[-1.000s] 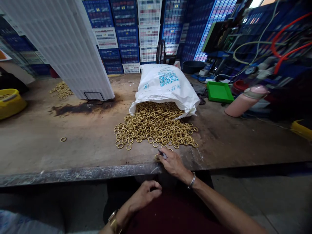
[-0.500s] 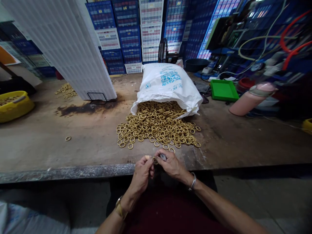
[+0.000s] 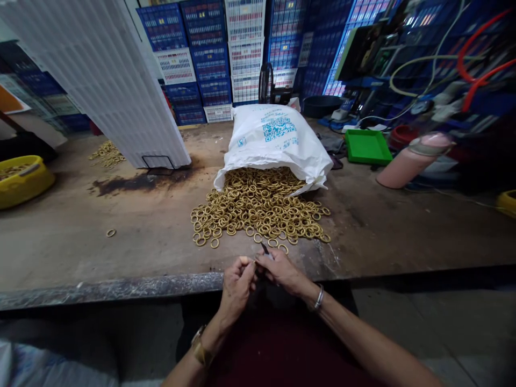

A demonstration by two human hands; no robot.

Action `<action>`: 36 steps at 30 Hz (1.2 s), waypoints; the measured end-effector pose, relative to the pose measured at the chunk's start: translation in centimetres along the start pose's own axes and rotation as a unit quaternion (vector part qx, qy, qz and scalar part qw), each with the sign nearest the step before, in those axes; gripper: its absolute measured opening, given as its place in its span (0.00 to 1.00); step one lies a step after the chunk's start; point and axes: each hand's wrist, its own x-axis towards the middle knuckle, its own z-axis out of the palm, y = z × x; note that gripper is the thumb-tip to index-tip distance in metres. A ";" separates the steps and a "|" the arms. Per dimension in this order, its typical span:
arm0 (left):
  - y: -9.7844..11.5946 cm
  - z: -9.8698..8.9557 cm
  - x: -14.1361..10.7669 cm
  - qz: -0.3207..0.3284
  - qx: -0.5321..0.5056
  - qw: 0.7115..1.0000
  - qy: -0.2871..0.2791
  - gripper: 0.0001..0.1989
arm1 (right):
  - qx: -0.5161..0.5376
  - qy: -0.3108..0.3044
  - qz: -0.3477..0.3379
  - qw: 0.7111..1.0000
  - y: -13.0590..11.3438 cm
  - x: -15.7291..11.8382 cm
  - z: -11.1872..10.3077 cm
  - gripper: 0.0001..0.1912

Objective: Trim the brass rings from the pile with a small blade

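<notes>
My left hand is closed at the table's front edge, its thumb and fingers pinching a brass-coloured ring that is almost hidden. My right hand meets it fingertip to fingertip. It is closed around a small knife whose dark blade points up and away, with part of a grey handle showing. Just beyond both hands spreads a heap of brass-coloured rings, spilling from the mouth of a white sack that lies on its side. A pale covering wraps one left fingertip.
A lone ring lies on the wooden table to the left. Further left are a yellow tub, a small ring pile and a tall white ribbed panel. A green tray and a pink bottle stand right.
The knife has turned in my right hand, so its dark blade now sticks up past the fingers. Both hands stay together at the edge, and the view has shifted slightly.
</notes>
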 end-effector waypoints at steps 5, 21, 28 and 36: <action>-0.1 -0.3 0.0 -0.056 -0.105 0.990 -0.076 0.15 | -0.023 0.017 -0.030 0.999 -0.4 0.1 0.1 0.11; 0.5 -0.1 -0.1 -0.017 -0.089 0.995 -0.037 0.15 | -0.362 0.020 -0.229 0.904 0.7 -0.6 -0.8 0.07; 0.1 -0.4 -0.2 0.007 -0.042 0.999 -0.008 0.16 | -0.439 0.013 -0.227 0.869 1.3 -0.4 -0.6 0.08; 1.3 0.0 -1.2 -0.039 -0.195 0.976 -0.085 0.13 | -0.496 0.161 -0.179 0.835 0.7 0.1 -3.6 0.11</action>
